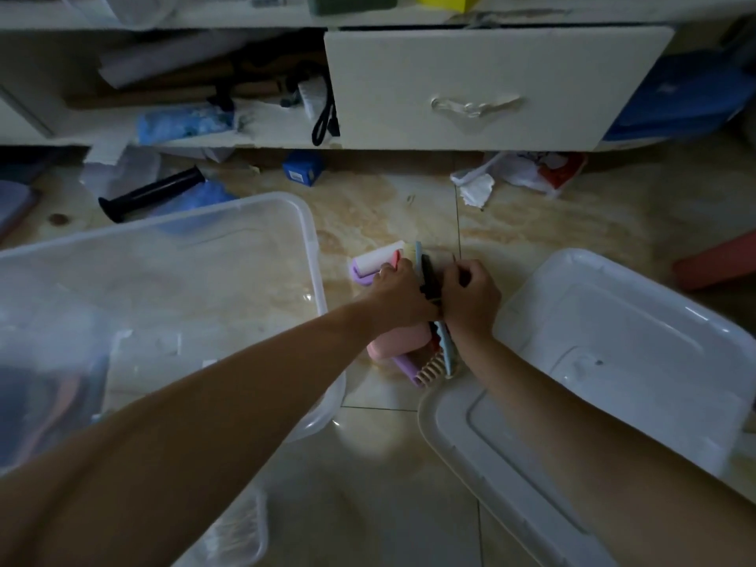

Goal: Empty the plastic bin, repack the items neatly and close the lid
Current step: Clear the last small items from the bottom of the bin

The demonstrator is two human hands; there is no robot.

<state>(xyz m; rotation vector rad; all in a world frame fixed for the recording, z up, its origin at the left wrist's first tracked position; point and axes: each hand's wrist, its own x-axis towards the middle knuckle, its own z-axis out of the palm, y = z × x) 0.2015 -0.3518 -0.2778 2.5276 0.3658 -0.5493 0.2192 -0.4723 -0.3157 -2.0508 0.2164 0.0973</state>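
Note:
A clear plastic bin (pixel 245 223) stands on the floor at the left, almost empty inside. Its white lid (pixel 613 362) lies upside down at the right. Between them sits a small pile of items: a white and purple lint roller (pixel 374 257), a black comb (pixel 428 276), a blue comb (pixel 444 345), a pink bottle (pixel 397 345) and a purple comb-like piece (pixel 409 368). My left hand (pixel 399 292) grips the pile near the roller. My right hand (pixel 470 292) has its fingers curled, pinching a thin dark item beside the black comb.
A white cabinet with an open drawer (pixel 482 88) stands ahead. Clutter lies on the tiled floor: a black tube (pixel 151 194), a blue box (pixel 303 167), crumpled paper (pixel 476 186), a red object (pixel 716 259). Another clear container (pixel 241 529) sits near my left arm.

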